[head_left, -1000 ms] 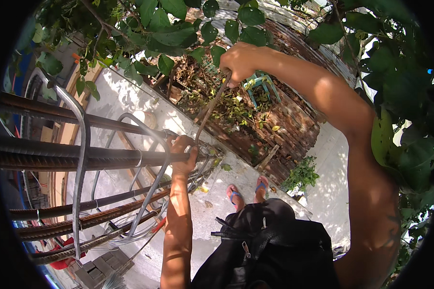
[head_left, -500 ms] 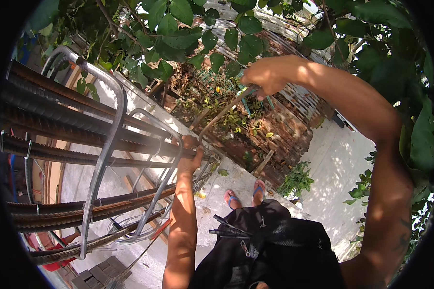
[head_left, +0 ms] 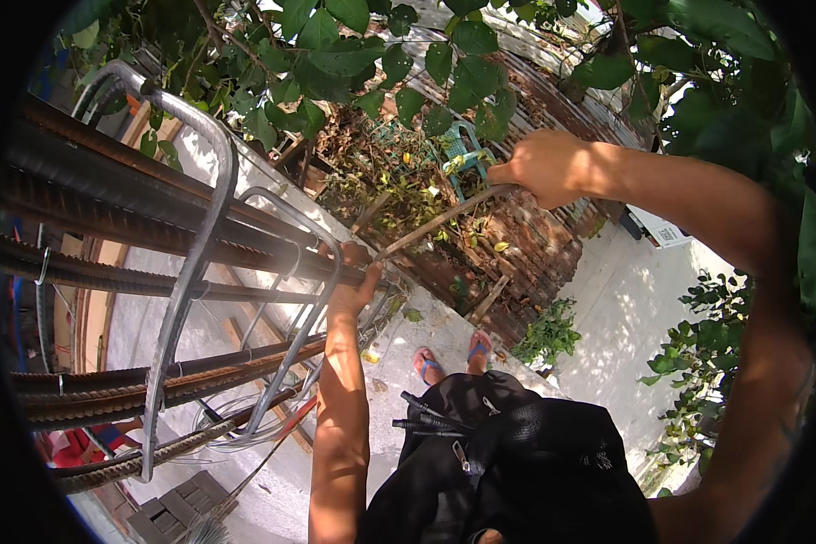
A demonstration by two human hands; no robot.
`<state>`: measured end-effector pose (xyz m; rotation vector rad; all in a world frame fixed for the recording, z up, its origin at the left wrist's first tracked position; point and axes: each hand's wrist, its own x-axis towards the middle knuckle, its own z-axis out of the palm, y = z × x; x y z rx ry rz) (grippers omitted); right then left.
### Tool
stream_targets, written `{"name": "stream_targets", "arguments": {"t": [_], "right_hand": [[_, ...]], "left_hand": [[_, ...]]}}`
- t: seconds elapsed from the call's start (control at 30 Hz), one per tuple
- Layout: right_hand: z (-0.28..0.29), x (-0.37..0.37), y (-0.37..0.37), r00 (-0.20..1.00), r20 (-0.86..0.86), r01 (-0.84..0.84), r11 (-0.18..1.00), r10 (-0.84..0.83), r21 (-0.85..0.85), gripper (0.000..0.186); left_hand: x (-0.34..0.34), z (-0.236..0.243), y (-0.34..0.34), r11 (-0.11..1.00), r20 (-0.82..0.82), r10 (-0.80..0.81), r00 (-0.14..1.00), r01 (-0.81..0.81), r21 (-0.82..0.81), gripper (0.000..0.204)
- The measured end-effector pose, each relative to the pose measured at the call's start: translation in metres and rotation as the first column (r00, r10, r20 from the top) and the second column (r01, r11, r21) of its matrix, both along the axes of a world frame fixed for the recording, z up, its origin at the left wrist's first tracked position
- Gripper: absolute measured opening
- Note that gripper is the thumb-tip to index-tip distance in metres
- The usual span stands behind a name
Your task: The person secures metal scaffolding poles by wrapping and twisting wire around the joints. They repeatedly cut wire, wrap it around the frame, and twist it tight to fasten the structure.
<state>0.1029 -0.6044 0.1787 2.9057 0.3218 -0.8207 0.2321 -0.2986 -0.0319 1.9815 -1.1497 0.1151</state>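
My left hand [head_left: 352, 279] is wrapped round the far end of a dark ribbed steel bar [head_left: 245, 257] in a tied rebar column cage. With my bent right arm raised, my right hand [head_left: 546, 169] grips the outer end of a long thin brownish rod [head_left: 444, 218]. That rod slants down leftward to the bar end beside my left hand; my fingers partly hide how the two meet. Grey bent-steel stirrups [head_left: 218, 190] loop around the cage's bars. Black clothing [head_left: 517, 453] covers my lap, above sandalled feet [head_left: 453, 355].
Leafy branches [head_left: 344, 54] hang across the top and right. Below lie rusty corrugated sheets [head_left: 539, 263], dry plants and a green plastic chair [head_left: 462, 150]. Loose wire [head_left: 236, 435] and grey blocks [head_left: 177, 508] sit at lower left. A pale concrete ledge [head_left: 426, 317] runs under my feet.
My right hand has moved right and slightly down, with the rod's outer end following it. My left hand stays on the bar. The whole view has shifted a little.
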Motion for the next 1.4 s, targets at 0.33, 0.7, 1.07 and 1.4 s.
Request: {"name": "stream_targets", "arguments": {"t": [0.33, 0.7, 1.07, 1.4], "right_hand": [[-0.076, -0.091, 0.003, 0.849, -0.321, 0.505, 0.824, -0.420, 0.257, 0.063], [-0.112, -0.121, 0.018, 0.191, -0.933, 0.959, -0.145, -0.305, 0.244, 0.038], [-0.136, -0.132, 0.022, 0.242, -0.939, 0.930, -0.219, -0.245, 0.297, 0.039], [-0.135, -0.135, 0.022, 0.194, -0.974, 0.914, -0.338, -0.119, 0.223, 0.033]], "left_hand": [[0.000, 0.000, -0.001, 0.997, -0.134, -0.044, 0.990, 0.051, 0.051, 0.043], [-0.040, 0.000, 0.019, 0.890, -0.664, 0.102, 0.741, -0.366, -0.272, 0.093], [-0.011, -0.003, -0.001, 0.783, -0.978, -0.191, -0.088, -0.614, -0.097, 0.115], [-0.013, -0.010, -0.017, 0.576, -0.958, -0.287, 0.017, -0.796, -0.187, 0.107]]}}
